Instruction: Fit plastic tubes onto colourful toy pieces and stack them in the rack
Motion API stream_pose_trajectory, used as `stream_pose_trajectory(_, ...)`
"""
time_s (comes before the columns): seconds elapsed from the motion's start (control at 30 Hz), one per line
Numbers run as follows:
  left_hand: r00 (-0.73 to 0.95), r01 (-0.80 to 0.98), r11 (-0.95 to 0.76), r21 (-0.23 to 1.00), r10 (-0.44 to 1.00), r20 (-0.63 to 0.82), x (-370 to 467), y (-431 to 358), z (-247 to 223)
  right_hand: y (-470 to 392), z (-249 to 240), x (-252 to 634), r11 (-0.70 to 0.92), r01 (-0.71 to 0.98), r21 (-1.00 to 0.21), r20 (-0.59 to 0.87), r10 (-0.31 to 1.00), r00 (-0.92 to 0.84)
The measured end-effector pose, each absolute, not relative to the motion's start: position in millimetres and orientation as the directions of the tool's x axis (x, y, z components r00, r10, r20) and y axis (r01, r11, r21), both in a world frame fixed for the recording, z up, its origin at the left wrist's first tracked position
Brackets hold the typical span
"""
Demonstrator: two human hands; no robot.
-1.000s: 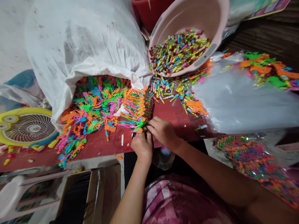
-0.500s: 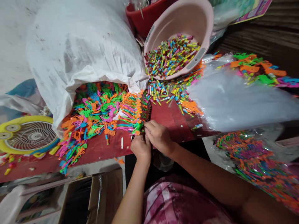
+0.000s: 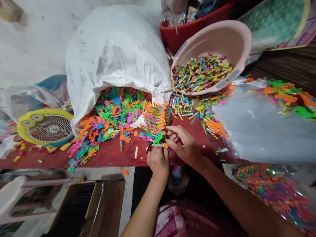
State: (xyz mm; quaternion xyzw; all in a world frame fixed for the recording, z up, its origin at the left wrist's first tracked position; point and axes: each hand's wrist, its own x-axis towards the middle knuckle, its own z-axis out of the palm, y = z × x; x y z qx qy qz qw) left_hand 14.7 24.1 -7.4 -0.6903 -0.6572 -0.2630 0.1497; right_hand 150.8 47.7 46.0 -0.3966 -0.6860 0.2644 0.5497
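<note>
A dense row of small plastic toy pieces (image 3: 154,120) in orange, green, pink and blue lies on the red tabletop, round orange ends lined up on its right side. At its near end, my left hand (image 3: 158,163) is closed on the row, fingertips hidden beneath. A dark beaded edge shows beside that hand. My right hand (image 3: 186,144) is just right of the row, thumb and index finger apart beside the orange ends, other fingers curled. Behind and left, a heap of loose plastic pieces (image 3: 113,110) spills from a white sack (image 3: 123,49).
A tilted pink basin (image 3: 237,39) holds many small striped tubes (image 3: 202,72), with more spilled before it. Clear plastic bags (image 3: 259,121) cover the right side. A yellow fan (image 3: 53,128) lies left. Below the table edge are a cardboard box (image 3: 111,204) and a filled bag (image 3: 276,191).
The view has shifted, so the scene sits further right. My right hand has come away from my left hand, and its thumb and index finger have spread apart. My left hand stays at the row's near end.
</note>
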Motion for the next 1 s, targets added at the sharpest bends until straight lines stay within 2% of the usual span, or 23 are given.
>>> stream_pose_trajectory(0.1, -0.007, 0.985, -0.096, 0.145, 0.811, 0.585, 15.1, 25.1, -8.5, 65.2, 53.4, 155.0, 0.555, 0.227, -0.800, 0.531, 0.832, -0.162)
stream_pose_trajectory(0.33, -0.046, 0.975, -0.079, 0.209, 0.846, 0.532, 13.7, 26.1, -5.5, 77.7, 54.5, 138.6, 0.547, 0.251, -0.799, 0.528, 0.837, -0.144)
stream_pose_trajectory(0.57, -0.054, 0.948, -0.066, 0.311, 0.930, 0.362, 7.4, 22.9, 11.5, 66.1, 48.8, 142.6, 0.373, 0.051, -0.927, 0.367, 0.925, -0.100)
stream_pose_trajectory(0.63, -0.052, 0.924, -0.072, 0.375, 0.949, 0.311, 2.4, 20.0, 15.9, 59.5, 42.3, 153.7, 0.344, 0.105, -0.933, 0.337, 0.939, -0.073)
stream_pose_trajectory(0.7, -0.056, 0.885, -0.082, 0.458, 0.958, 0.280, -3.3, 14.5, 19.9, 52.6, 34.0, 163.6, 0.333, 0.247, -0.910, 0.337, 0.941, -0.028)
stream_pose_trajectory(0.77, -0.099, 0.838, -0.100, 0.537, 0.939, 0.330, -8.3, 6.6, 25.1, 46.9, 26.1, 168.7, 0.332, 0.389, -0.859, 0.349, 0.937, -0.029)
stream_pose_trajectory(0.83, -0.175, 0.825, -0.152, 0.544, 0.847, 0.503, -11.1, -1.6, 33.3, 43.4, 20.3, 167.4, 0.331, 0.474, -0.816, 0.337, 0.938, -0.075)
stream_pose_trajectory(0.93, -0.117, 0.886, -0.273, 0.376, 0.651, 0.750, -10.3, -6.7, 49.8, 42.4, 16.7, 156.9, 0.312, 0.577, -0.755, 0.303, 0.946, -0.114)
stream_pose_trajectory(1.0, 0.027, 0.909, -0.346, 0.230, 0.603, 0.798, -8.5, -2.5, 59.9, 43.3, 16.2, 149.1, 0.303, 0.647, -0.699, 0.282, 0.949, -0.141)
